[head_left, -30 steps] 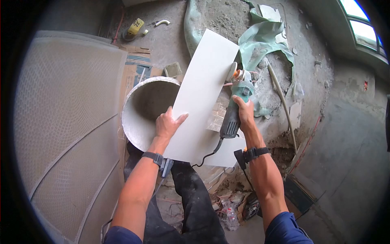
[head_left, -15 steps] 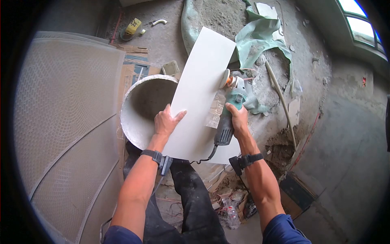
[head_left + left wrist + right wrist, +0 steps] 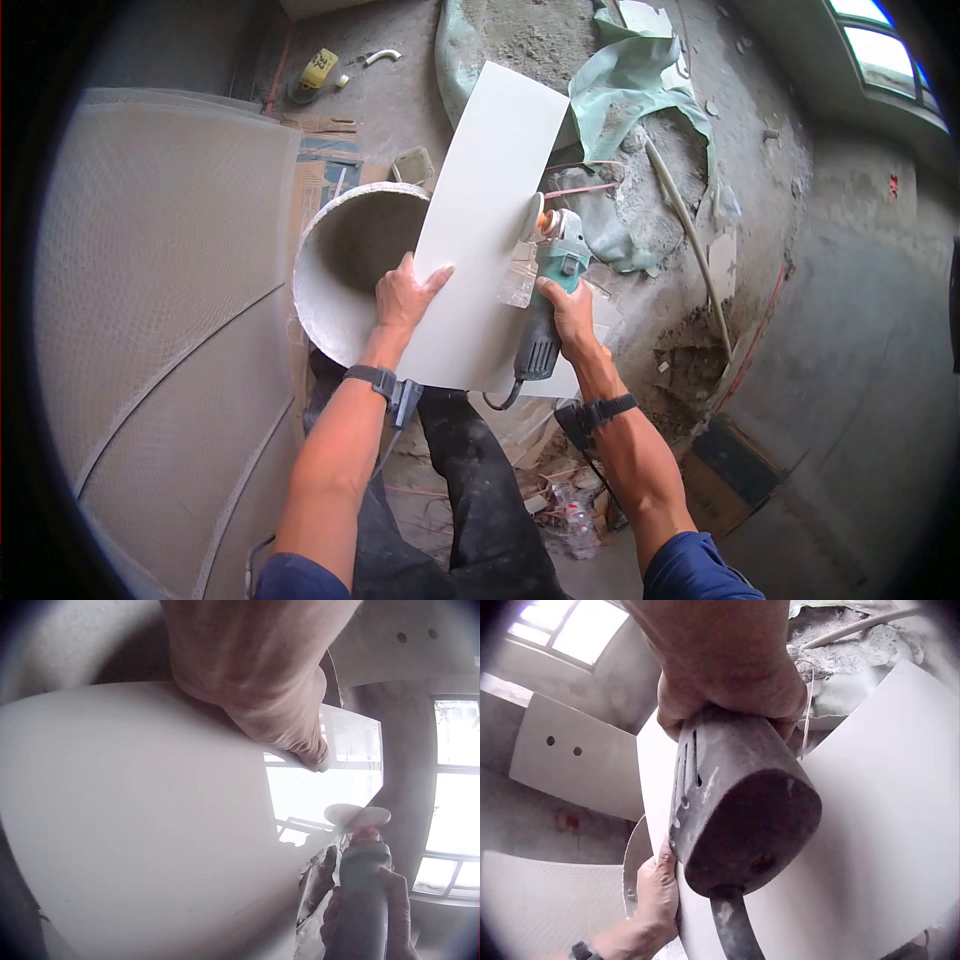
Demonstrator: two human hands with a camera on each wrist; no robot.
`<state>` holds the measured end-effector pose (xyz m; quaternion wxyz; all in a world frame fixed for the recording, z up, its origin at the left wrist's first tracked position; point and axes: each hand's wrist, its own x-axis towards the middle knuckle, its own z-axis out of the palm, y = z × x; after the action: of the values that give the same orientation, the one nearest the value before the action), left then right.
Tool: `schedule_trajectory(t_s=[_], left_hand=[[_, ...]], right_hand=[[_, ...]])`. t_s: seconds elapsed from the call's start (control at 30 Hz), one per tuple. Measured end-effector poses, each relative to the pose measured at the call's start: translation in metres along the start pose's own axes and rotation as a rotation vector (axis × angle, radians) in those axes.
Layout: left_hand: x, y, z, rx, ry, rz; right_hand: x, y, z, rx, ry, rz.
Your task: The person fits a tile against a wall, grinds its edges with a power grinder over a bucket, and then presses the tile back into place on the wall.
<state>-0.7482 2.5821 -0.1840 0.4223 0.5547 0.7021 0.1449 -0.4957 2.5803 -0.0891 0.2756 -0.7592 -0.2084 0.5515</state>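
A long white tile [image 3: 485, 180] lies slanted across the rim of a round white tub [image 3: 308, 290]. My left hand [image 3: 404, 298] grips the tile's left edge, thumb on the top face, the other fingers mostly hidden below. In my right hand [image 3: 573, 318] is a teal and black angle grinder [image 3: 540, 345], held round its body with the cord [image 3: 735, 922] trailing from the rear. Its pale disc [image 3: 531, 216] stands on edge at the tile's right long edge. In the left wrist view the tile's glossy face [image 3: 150, 817] mirrors a window, and the disc overlaps its edge.
Large textured tiles [image 3: 170, 250] lean at the left. Ahead are green sheeting [image 3: 630, 85], grey rubble [image 3: 540, 40] and a pale pipe [image 3: 690, 235]. A yellow container [image 3: 318, 70] lies at the back left. Plastic bottle litter [image 3: 578, 525] is near the legs.
My right hand has drawn the grinder toward the body and slightly left, the disc travelling down along the tile's right edge. My left hand keeps its grip on the tile.
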Motion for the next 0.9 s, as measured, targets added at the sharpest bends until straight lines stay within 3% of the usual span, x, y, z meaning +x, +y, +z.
schedule_trajectory(t_s=[0.63, 0.9], left_hand=[[-0.004, 0.005, -0.003, -0.032, 0.019, 0.031], [-0.004, 0.007, -0.003, -0.032, 0.007, -0.001]], right_hand=[[0.071, -0.055, -0.009, -0.051, 0.059, -0.125], [0.096, -0.074, -0.017, -0.097, -0.004, -0.191]])
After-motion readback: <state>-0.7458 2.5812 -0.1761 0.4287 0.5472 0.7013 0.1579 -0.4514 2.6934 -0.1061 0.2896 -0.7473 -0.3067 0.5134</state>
